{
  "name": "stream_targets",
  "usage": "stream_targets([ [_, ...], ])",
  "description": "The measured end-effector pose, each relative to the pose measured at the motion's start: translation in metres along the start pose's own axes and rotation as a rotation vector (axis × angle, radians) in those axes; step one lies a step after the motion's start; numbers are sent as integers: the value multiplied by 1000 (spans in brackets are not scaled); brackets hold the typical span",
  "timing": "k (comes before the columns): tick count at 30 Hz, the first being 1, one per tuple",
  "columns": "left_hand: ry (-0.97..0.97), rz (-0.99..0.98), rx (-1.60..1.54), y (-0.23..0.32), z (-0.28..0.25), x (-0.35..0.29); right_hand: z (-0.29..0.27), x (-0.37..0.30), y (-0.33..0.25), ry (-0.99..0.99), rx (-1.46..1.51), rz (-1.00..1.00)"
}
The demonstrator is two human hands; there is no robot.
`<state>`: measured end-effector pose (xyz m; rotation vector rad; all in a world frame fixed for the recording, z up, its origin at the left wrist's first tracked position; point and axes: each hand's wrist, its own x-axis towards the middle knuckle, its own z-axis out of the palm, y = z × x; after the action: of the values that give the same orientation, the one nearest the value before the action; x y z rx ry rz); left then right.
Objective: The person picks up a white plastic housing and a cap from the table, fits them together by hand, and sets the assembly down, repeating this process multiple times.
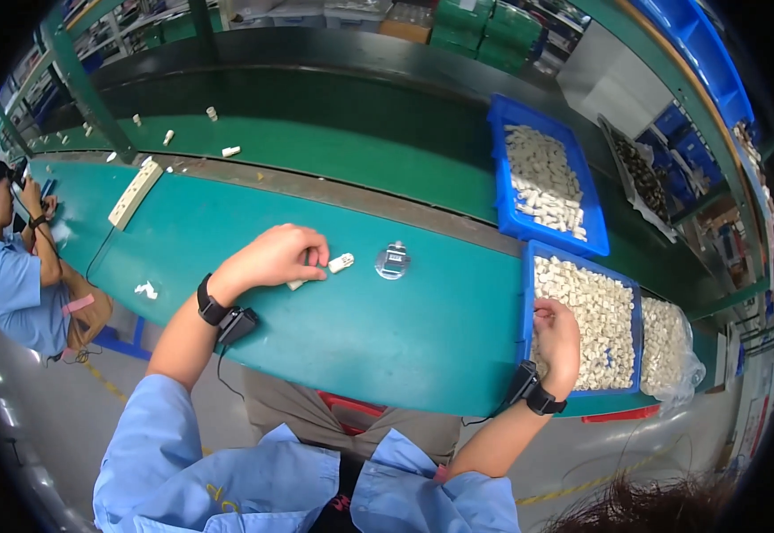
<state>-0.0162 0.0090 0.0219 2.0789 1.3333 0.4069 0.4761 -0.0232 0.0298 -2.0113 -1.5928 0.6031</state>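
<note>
My left hand [280,255] is over the green work surface, fingers curled down. A small white plastic piece [296,284] shows under its fingertips, mostly hidden by the hand. Just right of those fingers lies another white plastic piece [341,262], with a slotted end. Beyond it sits a small clear plastic fixture [393,260]. My right hand [557,336] reaches over the left rim of the near blue tray [526,293], which is full of small white plastic pieces [593,320]. Its fingers are bent together at the pieces; what they hold is hidden.
A second blue tray [504,191] of longer white parts stands farther back on the green conveyor belt [342,142]. Beside the near tray is a clear bag [668,346] of white pieces. A power strip [135,194] lies far left, near a seated co-worker [27,275].
</note>
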Motion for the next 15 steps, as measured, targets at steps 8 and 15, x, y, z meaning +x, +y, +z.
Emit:
stream_targets([
  [8,-104,-8,105,9,-27,-31,0,-14,-4,56,-148,-204],
  [15,-249,107,-294,18,-25,-41,-9,-32,3,-30,-122,-32],
])
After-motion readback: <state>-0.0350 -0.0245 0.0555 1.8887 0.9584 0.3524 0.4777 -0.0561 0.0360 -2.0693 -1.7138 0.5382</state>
